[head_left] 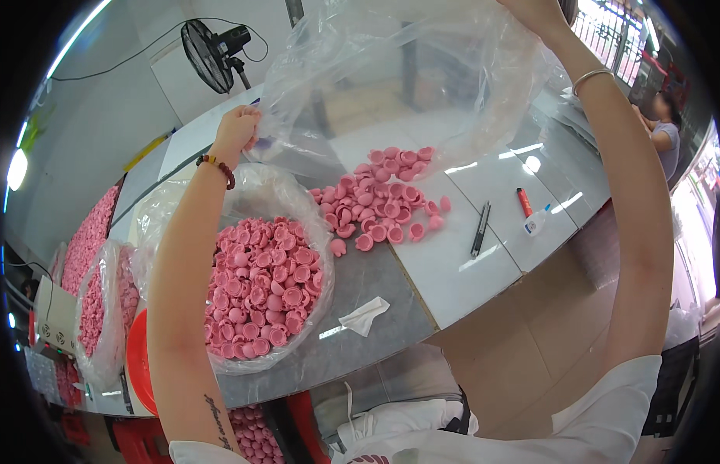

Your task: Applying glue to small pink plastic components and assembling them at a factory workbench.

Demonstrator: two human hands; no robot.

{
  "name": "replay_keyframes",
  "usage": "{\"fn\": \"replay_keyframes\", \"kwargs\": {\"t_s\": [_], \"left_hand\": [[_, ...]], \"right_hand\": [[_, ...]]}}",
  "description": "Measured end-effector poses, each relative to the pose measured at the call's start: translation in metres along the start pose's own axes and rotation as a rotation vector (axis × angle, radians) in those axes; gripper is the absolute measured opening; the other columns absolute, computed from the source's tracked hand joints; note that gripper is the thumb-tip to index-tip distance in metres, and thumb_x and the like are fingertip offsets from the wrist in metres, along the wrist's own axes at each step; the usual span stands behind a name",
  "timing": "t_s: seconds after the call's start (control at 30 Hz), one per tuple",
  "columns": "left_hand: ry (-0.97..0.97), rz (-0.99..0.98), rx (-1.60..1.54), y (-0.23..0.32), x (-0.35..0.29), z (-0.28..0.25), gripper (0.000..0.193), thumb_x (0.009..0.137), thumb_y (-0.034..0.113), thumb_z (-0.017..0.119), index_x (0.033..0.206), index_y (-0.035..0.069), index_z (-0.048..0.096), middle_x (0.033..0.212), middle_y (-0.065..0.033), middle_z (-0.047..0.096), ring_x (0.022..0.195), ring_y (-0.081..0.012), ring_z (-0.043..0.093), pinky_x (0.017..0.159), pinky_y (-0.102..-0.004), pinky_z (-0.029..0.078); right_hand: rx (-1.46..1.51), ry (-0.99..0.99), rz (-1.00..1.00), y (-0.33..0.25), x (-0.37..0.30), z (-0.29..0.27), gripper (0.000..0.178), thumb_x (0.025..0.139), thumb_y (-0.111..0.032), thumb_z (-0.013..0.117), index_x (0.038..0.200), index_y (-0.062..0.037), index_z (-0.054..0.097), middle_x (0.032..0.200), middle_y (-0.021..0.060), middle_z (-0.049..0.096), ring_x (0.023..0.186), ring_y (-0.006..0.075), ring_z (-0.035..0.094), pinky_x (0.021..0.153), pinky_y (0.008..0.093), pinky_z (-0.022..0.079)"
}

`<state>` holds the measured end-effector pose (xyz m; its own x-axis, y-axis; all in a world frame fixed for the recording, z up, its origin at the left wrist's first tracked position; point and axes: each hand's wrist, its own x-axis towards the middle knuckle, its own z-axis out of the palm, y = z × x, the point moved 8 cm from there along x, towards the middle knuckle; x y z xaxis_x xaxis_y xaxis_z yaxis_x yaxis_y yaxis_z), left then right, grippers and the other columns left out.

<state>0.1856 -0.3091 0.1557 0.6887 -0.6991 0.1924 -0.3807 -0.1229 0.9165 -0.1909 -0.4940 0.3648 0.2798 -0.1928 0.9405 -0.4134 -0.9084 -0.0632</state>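
Note:
A large clear plastic bag (468, 85) is spread wide above the table between my raised hands. My left hand (238, 130) is closed on the bag's left edge. At the top edge of the view, my right hand (536, 15) grips the bag's upper right side, its fingertips partly cut off. Below the bag lies a loose heap of small pink hollow half-round pieces (368, 197). Next to my left forearm, an open clear bag (317, 298) is full of similar pink pieces (259, 286).
A white tissue (365, 315), a dark pen (481, 230), a red marker (524, 203) and a small white bottle (536, 221) lie on the table (468, 278). A black fan (213, 54) stands behind. More filled bags (101, 317) sit left, beside a red basin (139, 359). Another person (665, 135) is at far right.

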Motion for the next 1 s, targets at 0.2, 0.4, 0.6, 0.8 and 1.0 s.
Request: {"fn": "replay_keyframes", "kwargs": {"t_s": [0.2, 0.4, 0.6, 0.8, 1.0], "left_hand": [[0.005, 0.023, 0.041, 0.014, -0.012, -0.007, 0.008, 0.081, 0.011, 0.047, 0.081, 0.005, 0.053, 0.056, 0.0008, 0.044, 0.042, -0.0085, 0.04, 0.037, -0.0235, 0.03], [0.041, 0.023, 0.01, 0.022, -0.023, -0.017, 0.008, 0.081, 0.011, 0.047, 0.079, 0.006, 0.052, 0.059, 0.0017, 0.043, 0.042, -0.0082, 0.039, 0.038, -0.0231, 0.031], [0.014, 0.035, -0.001, 0.02, -0.027, -0.019, 0.009, 0.082, 0.013, 0.047, 0.079, 0.006, 0.053, 0.061, 0.0015, 0.043, 0.046, -0.0081, 0.041, 0.04, -0.0226, 0.033], [0.208, 0.16, -0.097, 0.031, -0.017, -0.043, 0.014, 0.082, 0.017, 0.048, 0.086, 0.005, 0.055, 0.065, 0.0011, 0.046, 0.047, -0.01, 0.043, 0.043, -0.0226, 0.036], [0.264, 0.219, -0.045, 0.039, -0.018, -0.044, 0.021, 0.083, 0.021, 0.051, 0.095, 0.003, 0.053, 0.073, 0.0004, 0.05, 0.052, -0.009, 0.049, 0.051, -0.0209, 0.04]], "right_hand": [[-0.039, 0.015, 0.004, -0.005, 0.0, -0.015, 0.036, 0.061, -0.01, 0.056, 0.095, 0.0032, 0.06, 0.096, 0.0232, 0.059, 0.094, 0.0321, 0.055, 0.084, 0.0341, 0.042], [0.005, 0.017, -0.011, -0.01, -0.002, -0.027, 0.037, 0.061, -0.009, 0.056, 0.095, 0.003, 0.06, 0.094, 0.0229, 0.059, 0.093, 0.0308, 0.056, 0.084, 0.0335, 0.042], [-0.049, 0.103, -0.036, -0.004, -0.003, -0.033, 0.038, 0.061, -0.008, 0.057, 0.097, 0.0032, 0.059, 0.094, 0.0219, 0.06, 0.093, 0.0306, 0.056, 0.083, 0.0332, 0.042], [0.021, 0.04, -0.001, -0.024, 0.003, -0.045, 0.038, 0.062, -0.008, 0.057, 0.098, 0.0031, 0.059, 0.094, 0.021, 0.06, 0.091, 0.0283, 0.058, 0.081, 0.0316, 0.044], [-0.007, 0.067, 0.029, -0.036, 0.007, -0.057, 0.037, 0.063, -0.008, 0.058, 0.099, -0.0013, 0.059, 0.092, 0.0173, 0.061, 0.086, 0.0263, 0.059, 0.076, 0.0317, 0.045]]}}
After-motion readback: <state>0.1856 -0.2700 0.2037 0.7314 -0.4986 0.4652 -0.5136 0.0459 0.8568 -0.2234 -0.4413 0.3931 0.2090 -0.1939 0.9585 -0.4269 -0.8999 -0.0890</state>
